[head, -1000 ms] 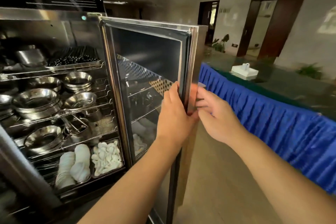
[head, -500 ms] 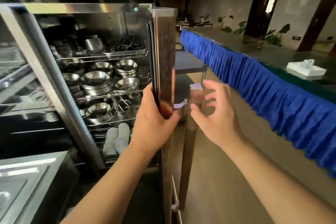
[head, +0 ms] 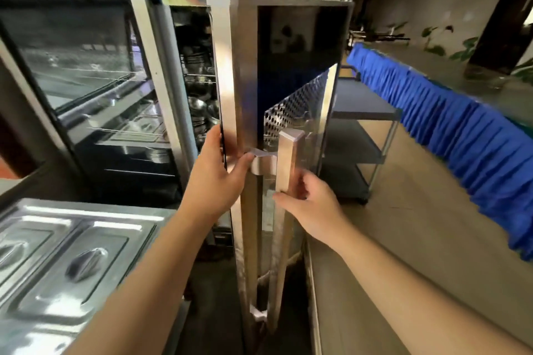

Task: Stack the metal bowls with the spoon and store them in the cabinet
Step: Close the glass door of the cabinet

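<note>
The cabinet's right glass door [head: 291, 72] stands nearly shut, leaving only a narrow gap. Through that gap several stacked metal bowls [head: 199, 112] show on wire shelves; no spoon can be made out. My left hand [head: 219, 173] grips the door's steel free edge, fingers wrapped behind it and thumb on the front. My right hand [head: 308, 204] curls around the long vertical steel handle [head: 284, 210] just below its top bracket.
The cabinet's left glass door [head: 86, 81] is shut, with trays behind it. A steel counter with lidded food pans [head: 66, 262] sits at the lower left. A dark shelf trolley [head: 363, 135] and a blue-skirted table [head: 461, 135] stand to the right, across an open floor.
The door has swung from wide open to nearly shut, hiding most of the bowls. My left hand stayed on its edge; my right hand moved onto the handle. The camera turned left.
</note>
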Demonstrator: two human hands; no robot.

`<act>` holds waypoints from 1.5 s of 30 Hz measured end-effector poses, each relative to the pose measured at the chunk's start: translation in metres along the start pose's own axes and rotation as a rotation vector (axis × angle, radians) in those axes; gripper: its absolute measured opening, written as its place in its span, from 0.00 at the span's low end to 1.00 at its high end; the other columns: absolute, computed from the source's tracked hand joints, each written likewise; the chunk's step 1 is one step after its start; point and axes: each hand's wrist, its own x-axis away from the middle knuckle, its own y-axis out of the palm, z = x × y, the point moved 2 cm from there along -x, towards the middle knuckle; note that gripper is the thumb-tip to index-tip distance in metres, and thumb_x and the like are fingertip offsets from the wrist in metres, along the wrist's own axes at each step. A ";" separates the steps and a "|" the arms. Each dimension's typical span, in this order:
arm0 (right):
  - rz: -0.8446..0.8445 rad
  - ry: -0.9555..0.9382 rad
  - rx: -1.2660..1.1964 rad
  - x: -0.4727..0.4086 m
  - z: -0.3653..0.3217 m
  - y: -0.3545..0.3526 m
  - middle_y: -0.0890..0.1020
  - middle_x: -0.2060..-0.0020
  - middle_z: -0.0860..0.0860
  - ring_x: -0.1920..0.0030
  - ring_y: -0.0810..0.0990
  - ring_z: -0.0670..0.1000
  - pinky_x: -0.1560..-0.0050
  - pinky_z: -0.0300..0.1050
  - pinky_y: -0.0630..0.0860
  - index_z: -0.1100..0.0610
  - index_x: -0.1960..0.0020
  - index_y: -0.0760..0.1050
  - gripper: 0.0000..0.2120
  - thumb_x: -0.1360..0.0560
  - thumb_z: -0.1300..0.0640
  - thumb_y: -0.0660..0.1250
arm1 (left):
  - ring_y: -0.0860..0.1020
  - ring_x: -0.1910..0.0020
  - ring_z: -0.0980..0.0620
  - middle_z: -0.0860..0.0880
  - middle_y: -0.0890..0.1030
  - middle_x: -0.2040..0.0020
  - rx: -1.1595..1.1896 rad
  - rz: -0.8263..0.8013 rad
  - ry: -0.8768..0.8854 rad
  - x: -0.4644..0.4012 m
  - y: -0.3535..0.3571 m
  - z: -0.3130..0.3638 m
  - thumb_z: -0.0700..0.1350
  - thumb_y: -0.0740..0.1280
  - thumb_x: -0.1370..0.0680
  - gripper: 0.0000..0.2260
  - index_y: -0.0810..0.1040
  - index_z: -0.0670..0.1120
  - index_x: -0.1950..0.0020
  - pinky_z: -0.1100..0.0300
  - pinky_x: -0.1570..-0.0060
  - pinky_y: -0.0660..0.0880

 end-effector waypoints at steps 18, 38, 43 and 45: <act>-0.067 0.071 -0.105 -0.186 -0.059 0.184 0.84 0.66 0.52 0.55 0.85 0.57 0.42 0.60 0.79 0.50 0.66 0.82 0.08 0.29 0.51 0.73 | 0.75 0.55 0.57 0.51 0.78 0.55 -0.136 -0.024 -0.056 -0.140 -0.106 -0.180 0.52 0.58 0.17 0.05 0.69 0.53 0.49 0.62 0.58 0.73; -0.280 -0.027 -0.169 -0.375 -0.018 0.275 0.82 0.67 0.47 0.59 0.84 0.51 0.53 0.48 0.80 0.55 0.61 0.81 0.10 0.30 0.49 0.76 | 0.67 0.26 0.44 0.45 0.65 0.23 -0.663 -0.010 -0.203 -0.275 -0.138 -0.308 0.69 0.52 0.26 0.36 0.58 0.52 0.21 0.44 0.33 0.70; -0.354 -0.031 -0.184 -0.410 0.001 0.288 0.79 0.72 0.33 0.65 0.79 0.39 0.56 0.43 0.75 0.34 0.67 0.77 0.14 0.29 0.49 0.76 | 0.50 0.19 0.44 0.45 0.51 0.18 -0.758 -0.032 -0.286 -0.293 -0.123 -0.343 0.62 0.54 0.21 0.34 0.50 0.50 0.18 0.44 0.23 0.54; -0.349 -0.029 -0.166 -0.422 0.007 0.293 0.79 0.72 0.33 0.64 0.79 0.42 0.57 0.45 0.76 0.36 0.66 0.78 0.12 0.29 0.50 0.76 | 0.46 0.19 0.44 0.45 0.48 0.17 -0.754 -0.043 -0.304 -0.299 -0.116 -0.357 0.59 0.55 0.19 0.33 0.48 0.50 0.18 0.43 0.22 0.51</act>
